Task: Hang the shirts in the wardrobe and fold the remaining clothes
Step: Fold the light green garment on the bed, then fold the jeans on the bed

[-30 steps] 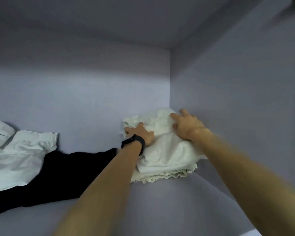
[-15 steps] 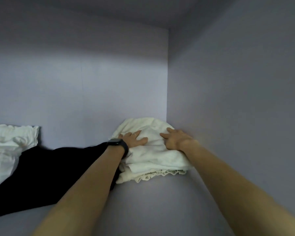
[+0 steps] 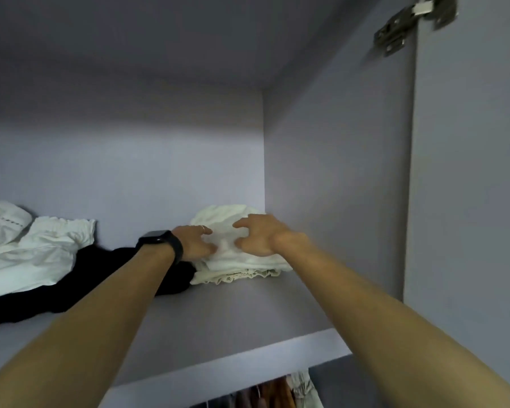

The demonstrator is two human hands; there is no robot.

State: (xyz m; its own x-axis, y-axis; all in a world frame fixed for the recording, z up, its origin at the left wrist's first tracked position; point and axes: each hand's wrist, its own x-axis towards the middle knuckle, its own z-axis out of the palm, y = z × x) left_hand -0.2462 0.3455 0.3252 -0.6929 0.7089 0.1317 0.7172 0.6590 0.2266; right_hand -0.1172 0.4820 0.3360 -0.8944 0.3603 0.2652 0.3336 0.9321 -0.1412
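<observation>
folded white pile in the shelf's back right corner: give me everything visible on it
The folded white pile looks like soft, cream-white cloth in several stacked layers, with a lace-trimmed edge along its lower front. It lies flat on the wardrobe shelf, tucked into the corner by the side wall. A black garment meets its left edge. The left hand and right hand are over its top, fingers loosely curled; contact is unclear.

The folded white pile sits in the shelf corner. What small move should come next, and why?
Probably draw both hands back off the shelf. The folded white pile already lies against the right wall, and the left hand and right hand are over it with loose fingers, gripping nothing.
</observation>
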